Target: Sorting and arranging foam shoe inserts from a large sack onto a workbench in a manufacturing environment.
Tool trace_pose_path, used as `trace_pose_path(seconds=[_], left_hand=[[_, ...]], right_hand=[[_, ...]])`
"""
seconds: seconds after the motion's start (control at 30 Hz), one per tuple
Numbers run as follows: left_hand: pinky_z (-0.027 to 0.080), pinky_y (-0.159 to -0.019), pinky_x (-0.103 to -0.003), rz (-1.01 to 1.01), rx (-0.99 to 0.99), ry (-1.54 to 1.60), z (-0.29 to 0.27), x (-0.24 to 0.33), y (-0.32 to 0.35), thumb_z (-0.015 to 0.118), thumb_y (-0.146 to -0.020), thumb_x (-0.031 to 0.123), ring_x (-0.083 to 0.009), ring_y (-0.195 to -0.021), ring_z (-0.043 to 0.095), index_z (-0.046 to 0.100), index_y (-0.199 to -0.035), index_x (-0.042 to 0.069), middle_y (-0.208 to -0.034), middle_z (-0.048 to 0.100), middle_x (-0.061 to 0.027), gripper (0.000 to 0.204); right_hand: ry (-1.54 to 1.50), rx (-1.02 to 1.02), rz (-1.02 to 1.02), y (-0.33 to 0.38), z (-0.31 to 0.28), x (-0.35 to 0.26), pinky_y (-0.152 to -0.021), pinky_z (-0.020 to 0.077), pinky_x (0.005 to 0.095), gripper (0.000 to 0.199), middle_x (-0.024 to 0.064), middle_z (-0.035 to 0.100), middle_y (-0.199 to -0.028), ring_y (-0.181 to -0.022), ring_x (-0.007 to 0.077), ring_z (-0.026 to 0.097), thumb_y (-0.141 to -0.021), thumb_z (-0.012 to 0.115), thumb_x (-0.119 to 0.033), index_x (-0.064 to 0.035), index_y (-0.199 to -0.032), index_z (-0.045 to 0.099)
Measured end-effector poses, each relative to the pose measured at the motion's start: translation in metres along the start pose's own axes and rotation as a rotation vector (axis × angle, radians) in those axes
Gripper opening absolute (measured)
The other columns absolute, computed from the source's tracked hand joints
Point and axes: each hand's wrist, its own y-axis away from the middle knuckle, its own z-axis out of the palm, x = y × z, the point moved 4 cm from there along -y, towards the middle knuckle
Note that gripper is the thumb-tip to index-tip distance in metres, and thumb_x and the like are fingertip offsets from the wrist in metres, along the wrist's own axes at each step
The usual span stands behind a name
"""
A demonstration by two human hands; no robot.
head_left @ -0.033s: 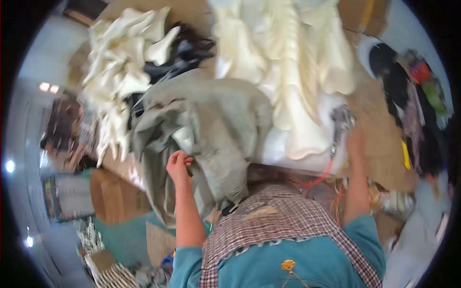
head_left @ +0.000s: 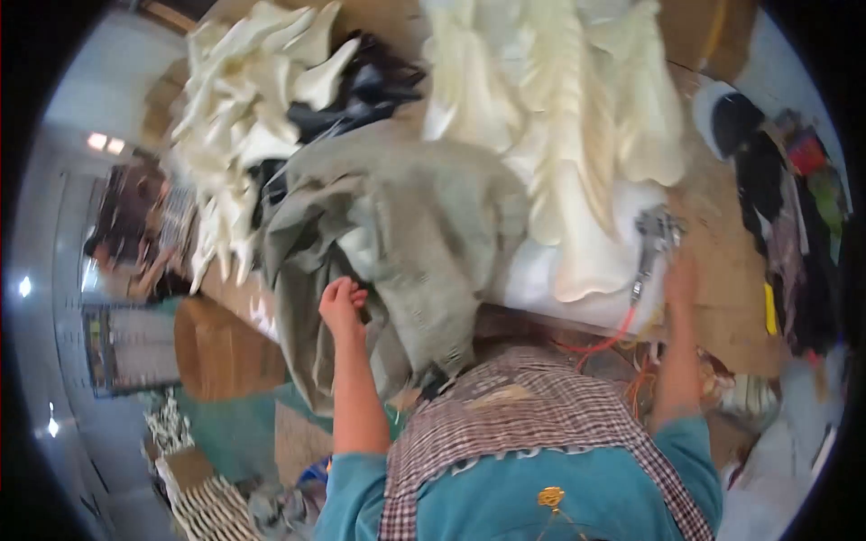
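Head view: my left grip curled by crumpled grey-green cloth, right grip sat beside silver metal tool; couldn't tell if either held anything.

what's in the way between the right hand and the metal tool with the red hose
Nothing visible: the right hand is close beside the metal tool, though blur hides whether they touch. The red hose leaves the tool's lower end, outside that gap.
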Motion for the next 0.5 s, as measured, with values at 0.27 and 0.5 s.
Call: trace_pose_path(seconds=[0.27, 0.5], left_hand=[[0.046, -0.054, -0.026, -0.114, 0.289, -0.317, -0.067, -0.056, -0.026, 0.064, -0.072, 0.008, -0.0160, -0.064, 0.059, 0.056, -0.103, 0.000, -0.085, 0.060, -0.0080, 0.033], [0.039, -0.095, -0.038, -0.006, 0.470, -0.913, -0.085, -0.050, -0.070, 0.075, -0.061, 0.020, -0.0347, -0.116, 0.046, 0.030, -0.134, 0.000, -0.127, 0.044, -0.0228, 0.088]], right_hand=[[-0.045, 0.200, -0.052, -0.010, -0.047, 0.172, -0.079, 0.0438, 0.0425, 0.024, 0.0173, 0.059, -0.097, -0.090, 0.0365, 0.056, -0.086, 0.048, -0.020, -0.0035, -0.100, 0.057], [-0.379, 0.115, -0.261, -0.002, -0.167, -0.164, -0.086, 0.0438, 0.0333, 0.031, 0.0159, 0.059, -0.108, -0.098, 0.0269, 0.057, -0.087, 0.049, -0.013, 0.0024, -0.113, 0.053]])
